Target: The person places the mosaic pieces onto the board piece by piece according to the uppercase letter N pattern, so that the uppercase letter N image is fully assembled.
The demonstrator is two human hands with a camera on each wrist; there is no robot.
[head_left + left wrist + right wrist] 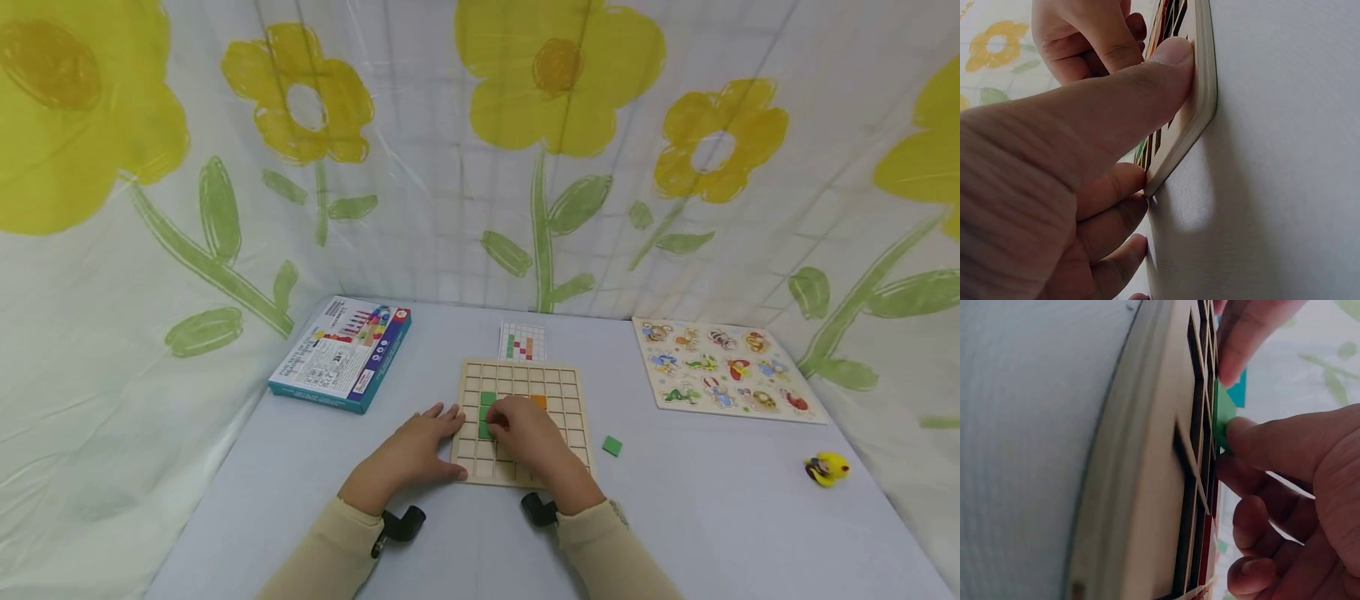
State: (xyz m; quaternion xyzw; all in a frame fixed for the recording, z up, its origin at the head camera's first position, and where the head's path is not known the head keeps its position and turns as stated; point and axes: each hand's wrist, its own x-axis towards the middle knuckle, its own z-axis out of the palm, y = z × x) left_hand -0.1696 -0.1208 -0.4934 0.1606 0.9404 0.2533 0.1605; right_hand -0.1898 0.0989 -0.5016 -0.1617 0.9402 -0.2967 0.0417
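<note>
A wooden grid board (pixel 472 468) lies in front of me. My left hand (pixel 411 450) rests at its left edge, thumb pressing the near left corner and fingers touching the side. Over the board, my right hand (pixel 531 433) pinches a green square tile (pixel 1223 415) between thumb and index finger; it stands tilted at the grid in the right wrist view. Green tiles (pixel 487 398) run down a left column of the grid. An orange tile (pixel 538 402) sits further right, and a red tile (pixel 1205 550) shows in the right wrist view. My right hand hides part of the grid.
A loose green tile (pixel 612 446) lies right of the board. Behind the board is a pattern card (pixel 522 342) with coloured squares. A boxed game (pixel 341 354) lies at the left, an insect puzzle board (pixel 723 371) at the right, and a small yellow toy (pixel 827 469) near the right edge.
</note>
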